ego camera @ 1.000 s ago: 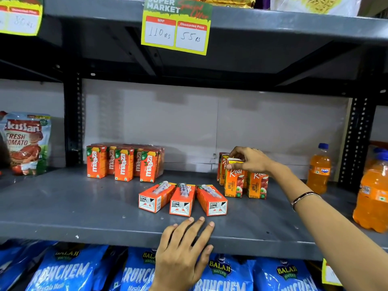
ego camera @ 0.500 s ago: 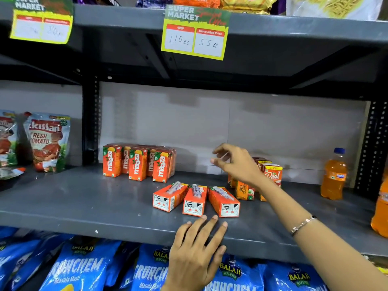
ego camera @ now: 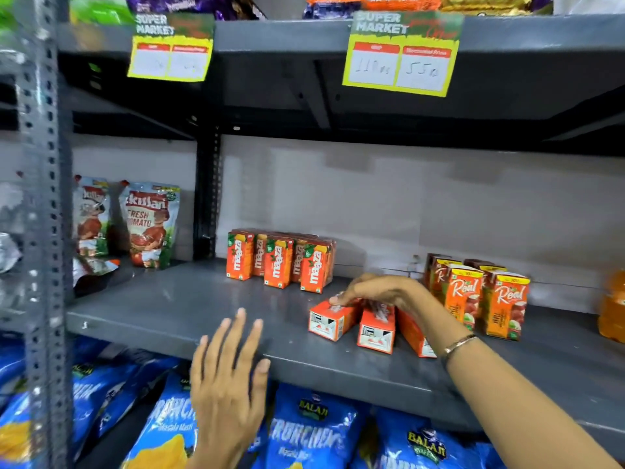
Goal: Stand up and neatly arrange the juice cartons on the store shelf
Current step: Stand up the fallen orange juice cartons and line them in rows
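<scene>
Now, from left to right:

Ketchup pouches (ego camera: 148,225): 2 stand at the far left of the shelf (ego camera: 169,306), apart from the juice and no part of the job.

Left hand (ego camera: 230,377): fingers (ego camera: 241,330) spread and flat, holding nothing. Half a second ago it lay on the shelf's front lip just below the fallen cartons; it now sits well left of them and looks lifted off the edge, though blur makes contact hard to judge.

Standing Maaza cartons (ego camera: 280,260): an upright cluster toward the back, unchanged over the last second, rows slightly staggered.

Fallen cartons (ego camera: 358,324): 3 orange cartons lie on their sides near the front edge, bottoms toward the camera, straws on top. None has been stood up yet.

Right hand (ego camera: 382,292): 1 second ago it was on top of a Real carton; it has since crossed left and come down over the fallen 3. Its fingers (ego camera: 338,299) curl down and touch the top of the leftmost one; whether they have closed on it I cannot tell.

Real cartons (ego camera: 483,296): upright, 2 in front with more behind, released and standing on their own.

Orange bottle (ego camera: 612,306): at the right edge, only partly in view.

Meaning: the Real group looks settled; my judgement is that the work has moved to righting the 3 lying cartons.
</scene>
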